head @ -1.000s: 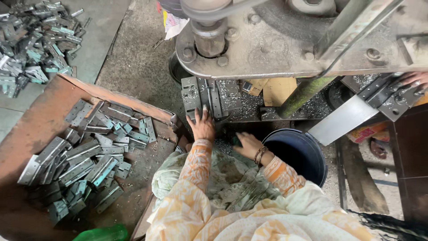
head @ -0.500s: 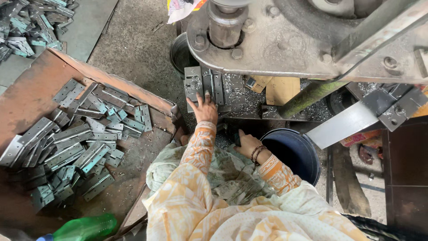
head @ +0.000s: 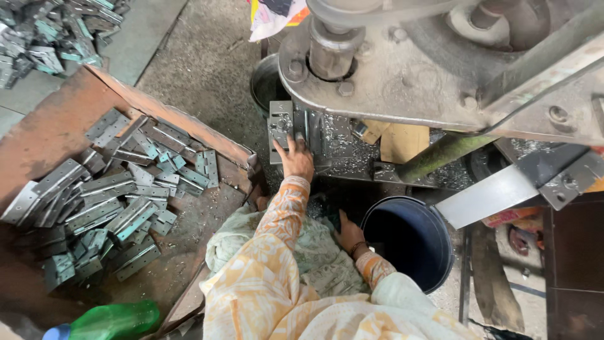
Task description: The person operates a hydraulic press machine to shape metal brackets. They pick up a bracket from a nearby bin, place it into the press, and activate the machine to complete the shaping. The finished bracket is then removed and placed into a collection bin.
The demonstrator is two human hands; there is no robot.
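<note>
My left hand (head: pixel 294 158) reaches forward onto the bed of a grey metal press (head: pixel 402 69). Its fingers lie on a grey hinge plate (head: pixel 279 126) that sits upright against the die. My right hand (head: pixel 348 234) is low in my lap on a pale cloth (head: pixel 314 258) strewn with small metal pieces, right beside a dark blue bucket (head: pixel 434 264). Its fingers are partly hidden, so what it holds is unclear. Both arms wear orange-and-white patterned sleeves.
A rusty brown tray (head: pixel 56 126) on the left holds several loose grey hinge plates (head: pixel 119 189). More hinges are heaped at the top left (head: pixel 44 38). A green plastic bottle (head: pixel 110 321) lies at the bottom left. Metal swarf covers the press bed (head: pixel 352 160).
My left hand has stayed on the hinge plate at the press. My right hand has dropped from near the press bed down into my lap beside the bucket.
</note>
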